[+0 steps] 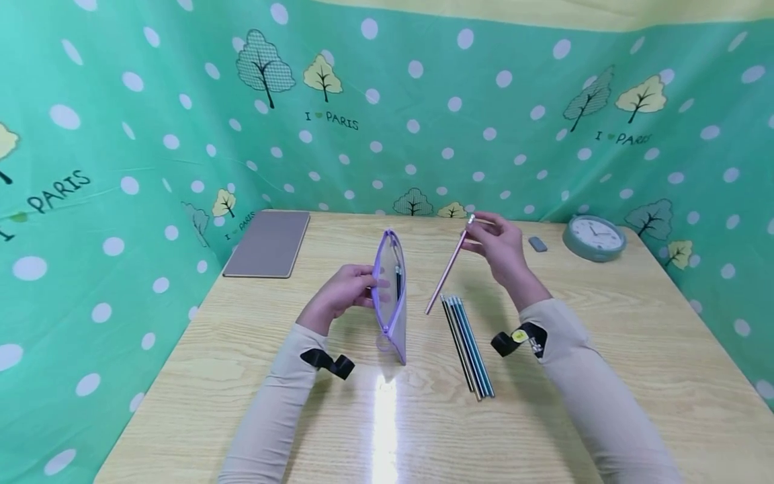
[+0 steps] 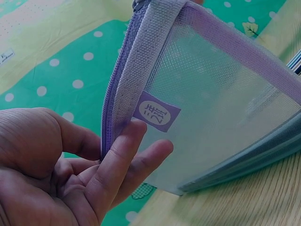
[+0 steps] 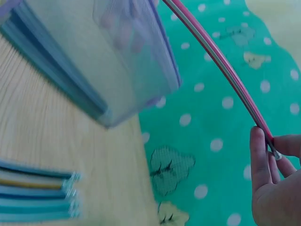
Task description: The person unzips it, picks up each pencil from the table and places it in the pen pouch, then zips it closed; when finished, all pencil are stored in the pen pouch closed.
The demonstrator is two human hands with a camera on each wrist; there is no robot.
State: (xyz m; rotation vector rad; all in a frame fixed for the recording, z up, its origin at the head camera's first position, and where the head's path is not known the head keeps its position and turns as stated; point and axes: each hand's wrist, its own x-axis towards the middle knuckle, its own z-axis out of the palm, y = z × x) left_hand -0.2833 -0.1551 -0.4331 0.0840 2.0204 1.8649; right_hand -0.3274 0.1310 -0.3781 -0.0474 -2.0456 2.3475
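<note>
My left hand (image 1: 347, 290) pinches the edge of a mesh zipper pouch (image 2: 211, 89) with purple trim, thumb and fingers at its zipper side. The pouch stands upright with its mouth unzipped, and several dark pencils (image 1: 398, 282) show inside through the mesh. In my right hand (image 1: 496, 243) a pink pencil (image 1: 449, 272) is pinched near its top end, slanting down to the left, apart from the pouch. Below it on the table lies a row of several pencils (image 1: 467, 346) in dark, gold and blue-green colours, side by side.
A grey notebook (image 1: 268, 243) lies at the back left of the wooden table (image 1: 242, 376). Toward the back right are a small grey eraser-like block (image 1: 537, 244) and a round teal clock (image 1: 594, 238). A green dotted cloth (image 1: 387, 134) hangs behind the table.
</note>
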